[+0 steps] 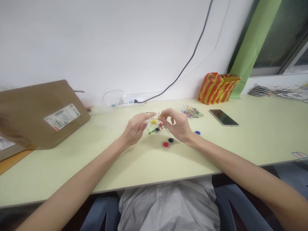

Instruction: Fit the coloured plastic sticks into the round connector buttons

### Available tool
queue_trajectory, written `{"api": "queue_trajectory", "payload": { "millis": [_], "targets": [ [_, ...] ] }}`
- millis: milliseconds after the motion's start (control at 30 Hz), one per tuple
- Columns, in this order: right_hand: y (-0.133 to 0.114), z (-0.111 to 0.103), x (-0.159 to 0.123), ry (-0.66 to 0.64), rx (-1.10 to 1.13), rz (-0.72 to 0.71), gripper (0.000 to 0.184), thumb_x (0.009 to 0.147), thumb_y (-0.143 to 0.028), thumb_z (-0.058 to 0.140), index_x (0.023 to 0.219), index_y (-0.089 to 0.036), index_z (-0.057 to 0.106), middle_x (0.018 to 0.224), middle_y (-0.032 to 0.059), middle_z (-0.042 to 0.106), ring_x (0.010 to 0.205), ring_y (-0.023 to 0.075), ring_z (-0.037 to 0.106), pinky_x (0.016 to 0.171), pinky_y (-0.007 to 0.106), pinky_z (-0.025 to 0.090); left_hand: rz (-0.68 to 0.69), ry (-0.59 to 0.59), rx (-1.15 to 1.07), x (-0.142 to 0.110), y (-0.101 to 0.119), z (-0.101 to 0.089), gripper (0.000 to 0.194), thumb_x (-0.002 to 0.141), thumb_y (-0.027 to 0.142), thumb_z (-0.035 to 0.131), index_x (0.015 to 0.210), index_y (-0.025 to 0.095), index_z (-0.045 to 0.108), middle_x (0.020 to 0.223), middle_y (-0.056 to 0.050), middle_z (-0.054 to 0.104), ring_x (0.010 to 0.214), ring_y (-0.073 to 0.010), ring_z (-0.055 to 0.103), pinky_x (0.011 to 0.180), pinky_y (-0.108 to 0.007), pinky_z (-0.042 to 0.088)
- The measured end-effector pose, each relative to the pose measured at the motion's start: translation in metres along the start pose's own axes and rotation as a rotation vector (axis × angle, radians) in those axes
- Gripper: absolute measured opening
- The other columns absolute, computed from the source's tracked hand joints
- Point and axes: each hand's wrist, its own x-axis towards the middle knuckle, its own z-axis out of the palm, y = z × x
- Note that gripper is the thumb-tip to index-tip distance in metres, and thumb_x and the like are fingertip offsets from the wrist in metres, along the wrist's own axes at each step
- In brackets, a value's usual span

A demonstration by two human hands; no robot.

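Observation:
Both hands meet above the middle of the pale yellow-green table [72, 160]. My left hand [136, 128] pinches one end of a small clear plastic bag [152, 119] with yellow bits inside. My right hand [176, 125] pinches the other end with thumb and forefinger, other fingers curled. Below the hands lie a black round piece with a green stick [157, 130], a red round button [165, 145] and a black round button [170, 140]. A blue round piece [197, 132] lies just right of my right wrist.
A clear bag of coloured small parts [192, 111] and a dark phone [223, 117] lie to the right. A red-and-yellow striped bag [216, 87] stands at the wall. A brown parcel with a label [40, 115] sits at left. A white power strip [128, 103] and cable run along the wall.

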Motion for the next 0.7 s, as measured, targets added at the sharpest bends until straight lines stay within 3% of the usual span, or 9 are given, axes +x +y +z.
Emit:
{"api": "queue_trajectory", "payload": {
  "millis": [200,400,500,600,700],
  "targets": [
    [0.002,0.0,-0.002,0.004,-0.061,0.036,0.012,0.101,-0.029,0.059,0.092,-0.023,0.065,0.085,0.0014,0.073,0.069,0.0143,0.066,0.063,0.028,0.051,0.052,0.04,0.046,0.003,0.001,-0.002,0.063,0.108,0.057,0.02,0.143,0.023,0.059,0.124,-0.014,0.068,0.112,-0.0259,0.063,0.096,-0.042,0.049],
    [-0.006,0.007,-0.003,-0.188,-0.024,-0.108,0.015,0.101,-0.031,0.06,0.107,-0.024,0.072,0.101,0.0074,0.076,0.094,0.0203,0.069,0.084,0.034,0.056,0.009,0.1,0.07,0.003,-0.003,-0.008,0.061,0.108,0.055,0.022,0.14,0.022,0.062,0.121,-0.014,0.069,0.111,-0.0254,0.064,0.097,-0.042,0.05],
    [-0.006,0.008,-0.002,-0.21,-0.071,-0.09,0.01,0.099,-0.028,0.063,0.102,-0.024,0.072,0.102,0.0079,0.073,0.094,0.0209,0.068,0.083,0.034,0.056,-0.004,0.116,0.094,0.003,-0.008,-0.013,0.061,0.108,0.057,0.022,0.14,0.022,0.061,0.114,-0.013,0.071,0.109,-0.0252,0.066,0.098,-0.043,0.05],
    [-0.004,0.003,-0.001,-0.143,-0.05,-0.062,0.018,0.101,-0.02,0.056,0.089,-0.022,0.07,0.089,0.0048,0.069,0.079,0.0166,0.066,0.072,0.03,0.054,0.034,0.095,0.11,0.003,-0.01,-0.015,0.059,0.101,0.062,0.047,0.146,0.025,0.054,0.114,-0.011,0.073,0.112,-0.0266,0.067,0.102,-0.044,0.051],
    [-0.005,-0.004,0.003,-0.008,-0.017,-0.058,0.018,0.101,-0.021,0.056,0.088,-0.022,0.069,0.083,0.0038,0.068,0.072,0.0155,0.063,0.065,0.029,0.052,0.027,0.09,0.123,0.002,-0.01,-0.012,0.084,0.085,0.06,0.075,0.154,0.027,0.041,0.128,-0.011,0.07,0.123,-0.0296,0.065,0.108,-0.046,0.05]
  ]
}}
